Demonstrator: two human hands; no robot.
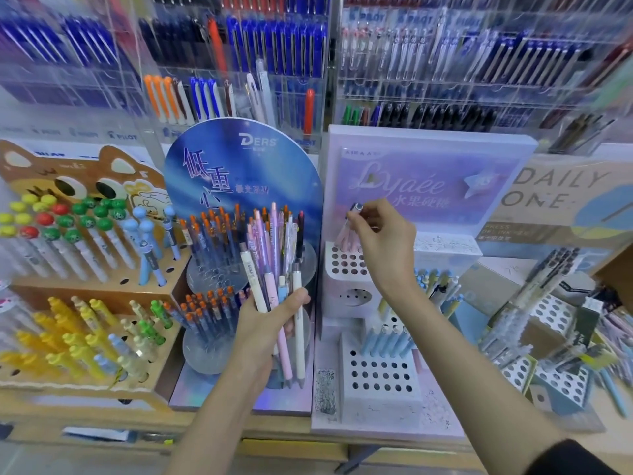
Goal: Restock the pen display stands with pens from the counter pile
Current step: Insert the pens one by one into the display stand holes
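Observation:
My left hand (270, 320) grips a bunch of pens (274, 265), pink, white and clear, held upright in front of the blue display stand (239, 159). My right hand (383, 238) pinches the top of a pink pen (346, 231) that stands in a hole of the upper block of the lilac display stand (428, 180). A few other pink pens stand beside it in that block. Below, the stand's lower perforated block (380, 371) holds a row of light blue pens (387, 341) at its back.
A brown cartoon stand (85, 234) with colourful novelty pens fills the left. Clear acrylic racks of pens (274, 46) rise behind. On the right stand a beige display (565, 197) and white perforated trays (555, 313) with loose pens. The counter edge (291, 437) runs below.

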